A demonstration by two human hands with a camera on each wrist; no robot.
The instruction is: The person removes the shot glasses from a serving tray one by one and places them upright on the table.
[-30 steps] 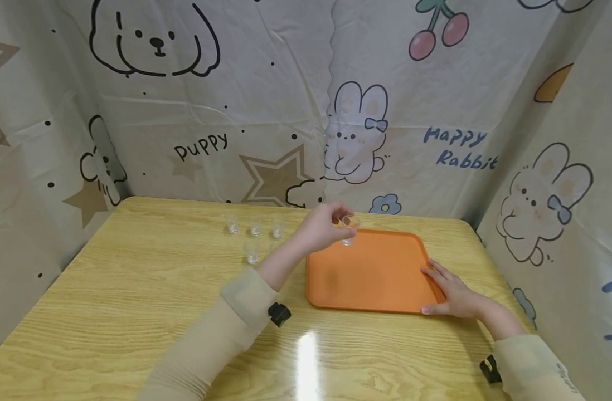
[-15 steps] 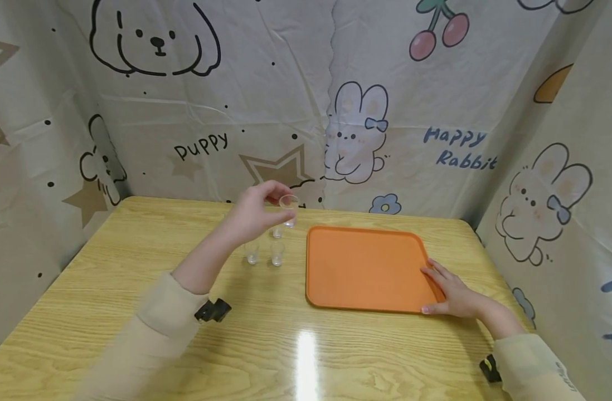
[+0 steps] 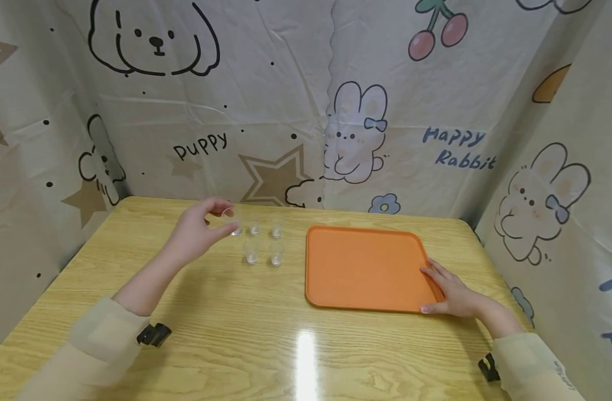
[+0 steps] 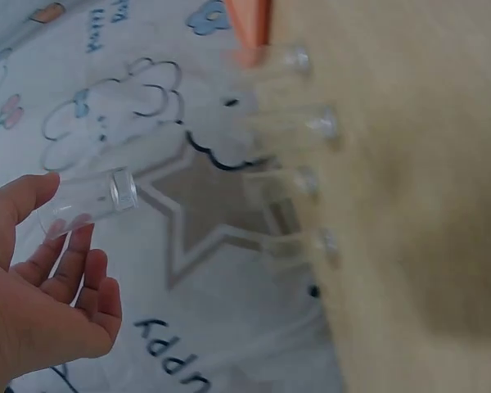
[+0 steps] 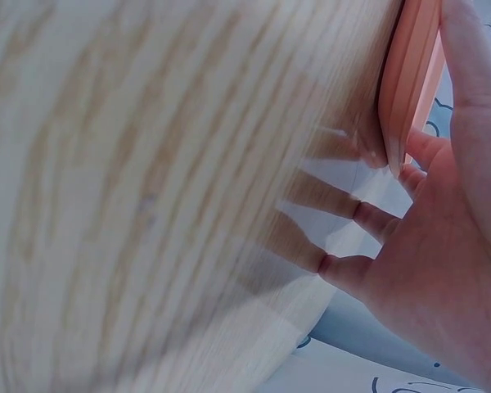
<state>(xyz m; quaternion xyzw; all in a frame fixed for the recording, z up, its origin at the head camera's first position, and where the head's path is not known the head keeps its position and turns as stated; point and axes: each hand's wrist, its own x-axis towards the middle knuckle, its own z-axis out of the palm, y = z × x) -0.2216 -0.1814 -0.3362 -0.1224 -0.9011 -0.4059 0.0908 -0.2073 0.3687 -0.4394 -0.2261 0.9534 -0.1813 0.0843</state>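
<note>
My left hand pinches a small clear glass between thumb and fingers, held just above the table at the left end of a group of small clear glasses. In the left wrist view the held glass lies between my thumb and fingers, with several other glasses standing on the wood beyond. My right hand rests with straight fingers on the near right corner of the empty orange tray; the right wrist view shows the tray edge against my fingers.
The wooden table is walled on three sides by a cartoon-printed cloth. A light glare lies on the wood near the front. Black wrist mounts sit on both sleeves.
My left hand carried the clear glass from over the tray's far left corner leftward, to the left end of the group of glasses. The right hand stayed on the tray.
</note>
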